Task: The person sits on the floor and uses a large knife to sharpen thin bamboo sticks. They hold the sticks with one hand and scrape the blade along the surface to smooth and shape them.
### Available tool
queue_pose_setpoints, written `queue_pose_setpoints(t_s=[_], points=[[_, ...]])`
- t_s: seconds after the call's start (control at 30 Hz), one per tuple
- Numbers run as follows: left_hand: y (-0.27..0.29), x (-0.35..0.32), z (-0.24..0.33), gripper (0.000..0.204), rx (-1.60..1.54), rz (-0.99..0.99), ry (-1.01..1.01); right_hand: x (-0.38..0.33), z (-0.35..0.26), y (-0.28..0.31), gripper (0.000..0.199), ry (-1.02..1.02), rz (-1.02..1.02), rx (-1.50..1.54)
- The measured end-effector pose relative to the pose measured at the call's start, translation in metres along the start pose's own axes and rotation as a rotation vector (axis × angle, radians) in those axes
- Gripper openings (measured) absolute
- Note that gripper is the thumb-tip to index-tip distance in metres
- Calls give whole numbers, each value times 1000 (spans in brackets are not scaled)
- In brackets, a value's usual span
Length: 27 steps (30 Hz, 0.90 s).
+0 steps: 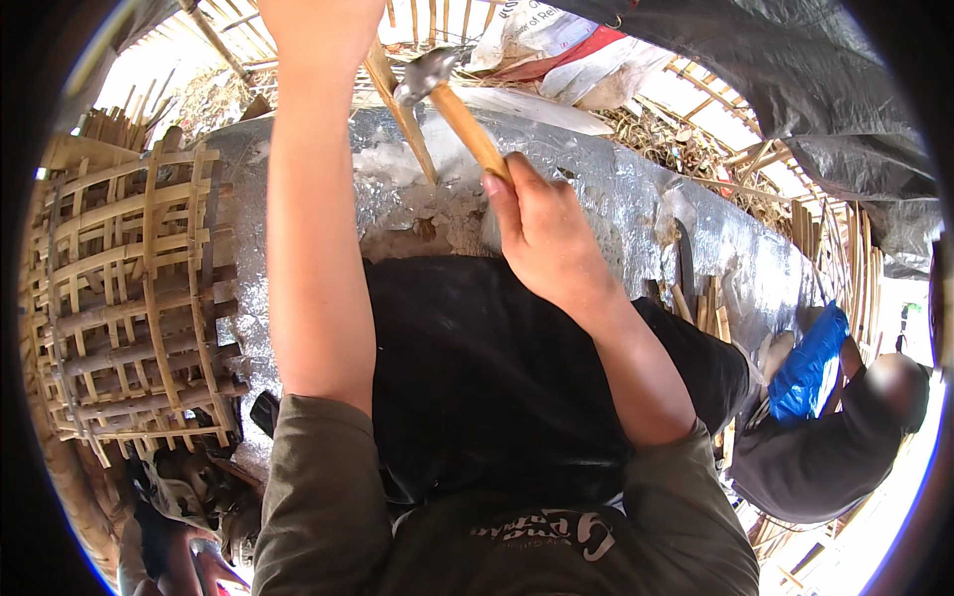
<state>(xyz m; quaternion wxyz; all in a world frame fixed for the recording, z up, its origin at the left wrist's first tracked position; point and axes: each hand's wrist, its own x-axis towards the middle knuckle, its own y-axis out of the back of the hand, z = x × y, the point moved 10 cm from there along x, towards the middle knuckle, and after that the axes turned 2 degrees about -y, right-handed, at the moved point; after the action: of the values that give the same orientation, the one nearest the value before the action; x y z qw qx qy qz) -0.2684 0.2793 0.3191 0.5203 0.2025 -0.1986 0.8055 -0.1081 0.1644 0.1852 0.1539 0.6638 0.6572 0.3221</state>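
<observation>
My right hand (542, 233) grips the wooden handle of a hammer (467, 124), whose metal head (422, 74) is near the top of the picture. My left hand (318, 30) reaches up and holds a thin bamboo strip (402, 114) upright against a silver foil-covered surface (616, 199). The hammer head sits right beside the top of the strip. My legs in black trousers (497, 377) lie below the hands.
A woven bamboo lattice frame (129, 288) stands at the left. Short bamboo pieces and a dark blade (696, 288) rest on the foil at the right. Another person in dark clothes (835, 437) sits at the lower right beside a blue bag (810, 363). White sacks (566, 50) lie at the top.
</observation>
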Motion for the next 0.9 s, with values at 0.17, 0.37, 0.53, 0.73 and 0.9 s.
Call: queue_pose_setpoints(t_s=[0.17, 0.37, 0.53, 0.73, 0.9], points=[[3, 3, 0, 32, 35, -29, 29, -11, -2, 23, 17, -106, 232, 243], [8, 10, -18, 34, -30, -11, 74, -5, 2, 1, 16, -70, 120, -126], [7, 1, 5, 34, 9, -21, -72, -3, -22, 32, 12, -44, 253, 96], [19, 16, -20, 33, -127, -73, 8, -5, 6, 22, 15, -244, 53, -157], [-1, -3, 5, 32, -148, -101, -81, -1, -6, 25, 14, -91, 229, 39]])
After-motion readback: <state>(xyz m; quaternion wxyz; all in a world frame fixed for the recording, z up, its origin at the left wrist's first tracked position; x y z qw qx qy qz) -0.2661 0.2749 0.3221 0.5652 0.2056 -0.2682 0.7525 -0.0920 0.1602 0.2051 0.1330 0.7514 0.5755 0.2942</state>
